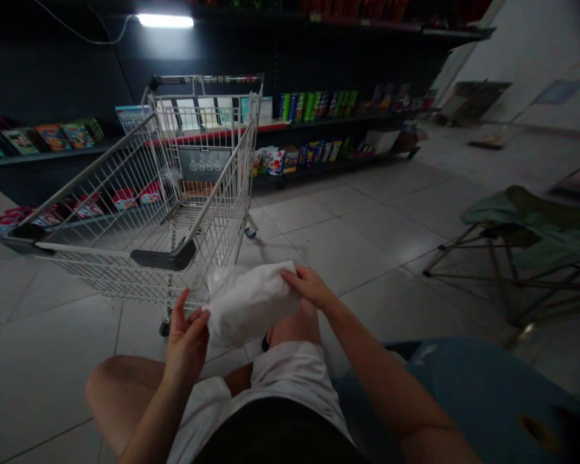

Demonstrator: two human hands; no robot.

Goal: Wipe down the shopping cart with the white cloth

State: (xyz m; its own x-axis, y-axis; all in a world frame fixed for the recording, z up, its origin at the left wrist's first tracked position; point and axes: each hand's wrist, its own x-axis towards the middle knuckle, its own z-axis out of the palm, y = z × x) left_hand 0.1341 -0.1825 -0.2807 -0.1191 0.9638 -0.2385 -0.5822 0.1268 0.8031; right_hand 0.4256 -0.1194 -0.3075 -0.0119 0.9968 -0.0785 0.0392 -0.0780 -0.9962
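Above my lap I hold a white, soft, slightly crumpled packet stretched between both hands. My left hand pinches its left edge between thumb and fingers, with the index finger raised. At the upper right corner, my right hand is closed on the packet, thumb on top. What the packet contains cannot be seen. Just beyond it stands a metal shopping cart, its near corner close to my left hand.
Shelves with boxes, cans and snack bags run behind the cart. To the right is a green folding chair. A blue plastic surface lies beside my right arm. A lit tube lamp hangs at the upper left.
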